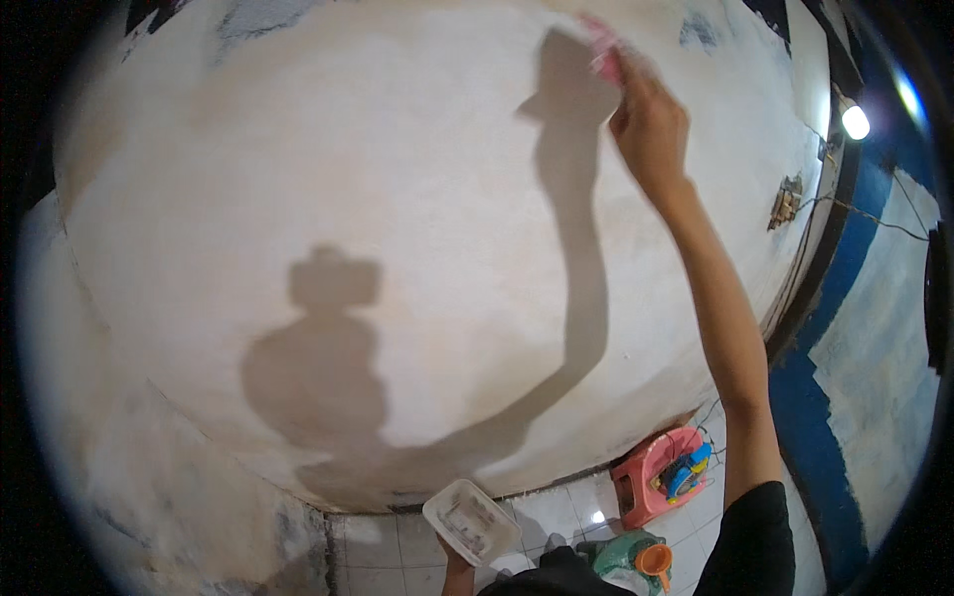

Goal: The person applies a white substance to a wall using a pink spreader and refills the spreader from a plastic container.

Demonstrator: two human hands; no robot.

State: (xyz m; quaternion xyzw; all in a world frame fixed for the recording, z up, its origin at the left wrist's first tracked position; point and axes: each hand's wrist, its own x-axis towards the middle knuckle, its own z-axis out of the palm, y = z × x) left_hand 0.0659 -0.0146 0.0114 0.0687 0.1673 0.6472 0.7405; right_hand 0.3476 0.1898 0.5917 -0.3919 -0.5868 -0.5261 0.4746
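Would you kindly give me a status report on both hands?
Right hand raised, gripping pink item by wall. Left hand holding tub low. Shadow across wall, nothing blocking right hand.

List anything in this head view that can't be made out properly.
All in the head view:
- Pink thing: blurred, partly covered by the right hand.
- Left hand: fingers mostly hidden by the white tray.
- Blue-and-yellow thing on the pink stool: too small to identify.
- Green container: partly hidden by the orange dipper, cut off by the lower edge.
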